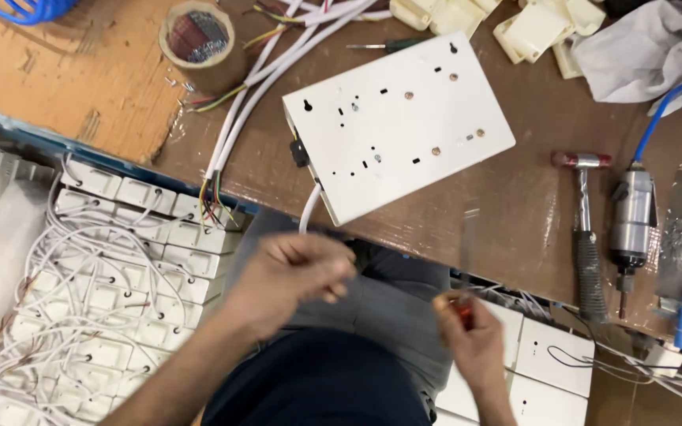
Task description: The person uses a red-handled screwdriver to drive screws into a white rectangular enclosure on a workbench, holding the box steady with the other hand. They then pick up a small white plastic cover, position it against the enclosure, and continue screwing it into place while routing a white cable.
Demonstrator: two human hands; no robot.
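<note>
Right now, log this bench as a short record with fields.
left hand: closed on a white cable, below the bench edge
right hand: grips a screwdriver, shaft pointing up, blurred
white box: lies flat on the brown bench, back plate up, the cable running into its near side
right of box: hammer, air tool
far left: tape roll

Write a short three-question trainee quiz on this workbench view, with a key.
1. True or false: the white box lies with its flat back side up on the bench.
2. Which tool lies nearest the hammer? A) air driver B) tape roll C) small screwdriver
3. Fill in: the right hand holds a screwdriver with a ___ handle.

Key: 1 true; 2 A; 3 red. The left hand is by the box's white cable.
</note>
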